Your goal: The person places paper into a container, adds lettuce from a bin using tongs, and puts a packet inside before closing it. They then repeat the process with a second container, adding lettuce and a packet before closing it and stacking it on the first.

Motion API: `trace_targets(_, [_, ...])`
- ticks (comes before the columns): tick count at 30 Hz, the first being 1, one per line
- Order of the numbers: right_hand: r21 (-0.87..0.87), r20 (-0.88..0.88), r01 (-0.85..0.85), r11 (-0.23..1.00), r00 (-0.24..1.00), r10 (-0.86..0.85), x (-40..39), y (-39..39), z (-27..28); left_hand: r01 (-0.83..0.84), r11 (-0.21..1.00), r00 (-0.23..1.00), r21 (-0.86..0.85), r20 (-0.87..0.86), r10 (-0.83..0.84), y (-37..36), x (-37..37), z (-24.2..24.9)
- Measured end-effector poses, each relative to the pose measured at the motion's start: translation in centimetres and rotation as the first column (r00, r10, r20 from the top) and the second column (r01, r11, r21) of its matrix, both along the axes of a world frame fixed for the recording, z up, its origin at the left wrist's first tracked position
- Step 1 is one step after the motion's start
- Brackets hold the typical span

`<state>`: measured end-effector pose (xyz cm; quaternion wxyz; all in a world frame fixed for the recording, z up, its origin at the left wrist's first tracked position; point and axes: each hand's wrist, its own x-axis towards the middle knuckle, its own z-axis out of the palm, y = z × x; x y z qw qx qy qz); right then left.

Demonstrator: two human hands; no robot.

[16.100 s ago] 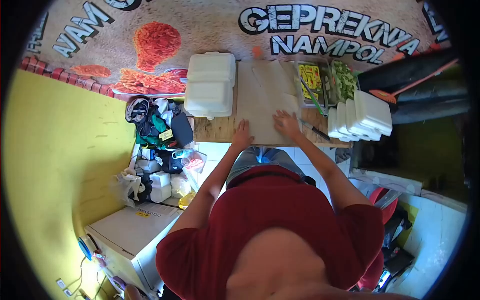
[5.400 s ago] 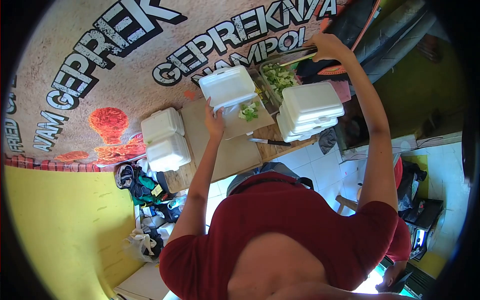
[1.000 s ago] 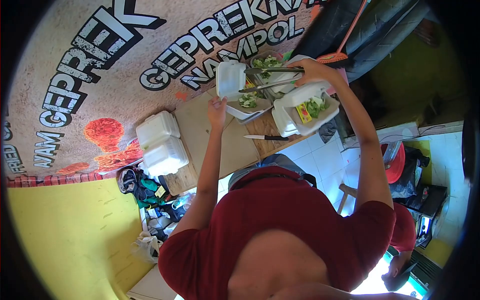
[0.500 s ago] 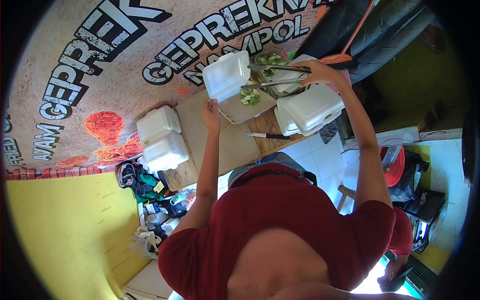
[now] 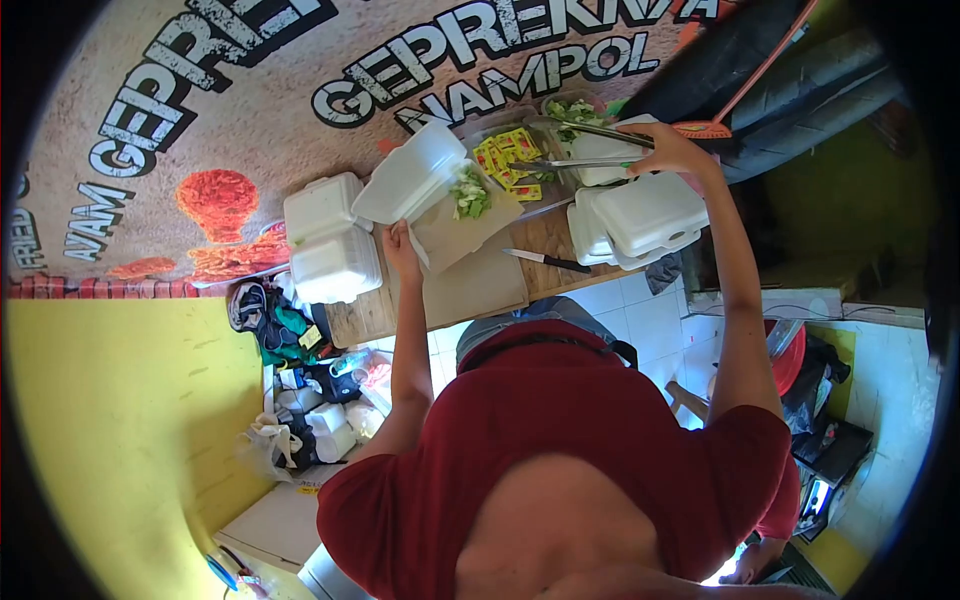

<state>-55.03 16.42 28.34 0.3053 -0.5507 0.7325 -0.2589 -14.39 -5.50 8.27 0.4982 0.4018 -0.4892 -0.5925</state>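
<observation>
My left hand (image 5: pixel 402 250) pinches the near edge of an open white foam food box. Its raised lid (image 5: pixel 412 178) leans toward the wall, and brown paper (image 5: pixel 447 236) lines the base. Chopped lettuce (image 5: pixel 471 194) lies on that paper. In my right hand (image 5: pixel 668 152) is a pair of metal tongs (image 5: pixel 605 163), arms spread apart and nothing visible between the tips. Below the tongs, yellow sachets (image 5: pixel 508 152) fill a clear plastic container. More cut greens (image 5: pixel 573 115) sit in a tub behind the tongs.
Closed foam boxes stand in a left stack (image 5: pixel 334 262) and a right stack (image 5: pixel 648 218). A black-handled knife (image 5: pixel 547 260) lies near the wooden table's (image 5: pixel 350 318) front edge. An orange broom (image 5: pixel 703 129) leans at the back right. Another person is partly visible at lower right.
My left hand has drawn the open box leftward and turned it, uncovering the yellow sachets. The tongs have stayed over the containers, away from the lettuce in the box. The view has shifted slightly.
</observation>
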Motion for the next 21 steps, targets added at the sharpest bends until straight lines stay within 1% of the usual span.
trace_targets(3, [0.038, -0.082, -0.001, 0.999, 0.997, 0.004, 0.3, -0.4, 0.1, -0.123, 0.992, 0.992, 0.009, 0.02, 0.123, 0.1, 2.6, -1.8])
trace_targets(6, [0.033, -0.148, -0.019, 0.999, 0.989, 0.024, 0.3, -0.6, -0.6, -0.111, 0.993, 0.986, -0.045, 0.123, 0.116, -0.6, 5.8, -6.3])
trace_targets(8, [0.058, -0.16, -0.036, 0.998, 0.986, 0.045, 0.2, -0.9, -1.0, -0.126, 0.992, 0.97, -0.016, 0.205, 0.127, -0.4, 7.1, -8.0])
trace_targets(9, [0.07, -0.168, -0.043, 0.997, 0.984, 0.054, 0.3, -1.0, -1.0, -0.134, 0.991, 0.961, -0.002, 0.245, 0.13, -0.2, 7.3, -7.8])
trace_targets(12, [0.085, -0.202, -0.075, 0.994, 0.975, 0.091, 1.0, -1.4, -0.7, -0.177, 0.981, 0.887, 0.078, 0.444, 0.125, 0.5, 7.3, -7.4])
trace_targets(15, [0.083, -0.294, -0.071, 0.994, 0.951, 0.092, 2.4, -1.9, -0.3, -0.225, 0.973, 0.933, -0.043, 0.279, 0.228, 1.4, 6.2, -7.5])
trace_targets(18, [0.123, -0.354, -0.087, 0.989, 0.927, 0.126, 4.7, -3.6, 0.8, -0.229, 0.965, 0.838, -0.129, 0.479, 0.263, 2.2, 6.0, -7.1])
trace_targets(21, [0.26, -0.53, -0.054, 0.964, 0.827, 0.189, 5.9, -7.1, -2.1, -0.303, 0.92, 0.773, -0.249, 0.5, 0.39, 3.1, 5.2, -6.5])
